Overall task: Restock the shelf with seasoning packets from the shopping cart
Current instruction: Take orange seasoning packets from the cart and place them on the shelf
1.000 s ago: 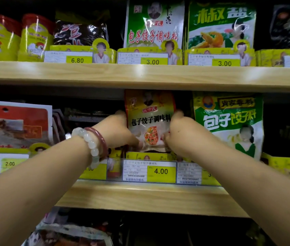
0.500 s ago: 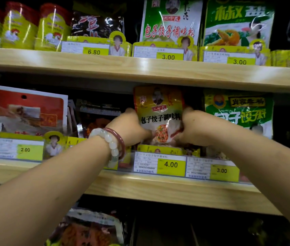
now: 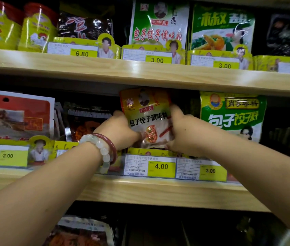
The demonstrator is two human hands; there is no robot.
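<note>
I see the orange seasoning packet [image 3: 146, 118] standing upright on the middle shelf [image 3: 140, 190], right above the 4.00 price tag [image 3: 161, 166], its top edge nearly up under the upper shelf [image 3: 140, 75]. My left hand [image 3: 118, 129] grips the packet's left edge with curled fingers, the thumb lying across its front; my right hand [image 3: 182, 132] clasps the right edge the same way, fingers wrapped behind. Both forearms reach up and inward from the lower corners, and the left wrist carries a pale bead bracelet [image 3: 101, 150] beside a red bangle [image 3: 111, 148]. Just right of the packet stands a green packet [image 3: 233, 114], over the 3.00 price tag [image 3: 210, 170]; to the left is a dark packet [image 3: 87, 121]. Compared with half a second ago, both hands keep the same hold and the packet sits in the same slot, its front a little more creased between my hands.
</note>
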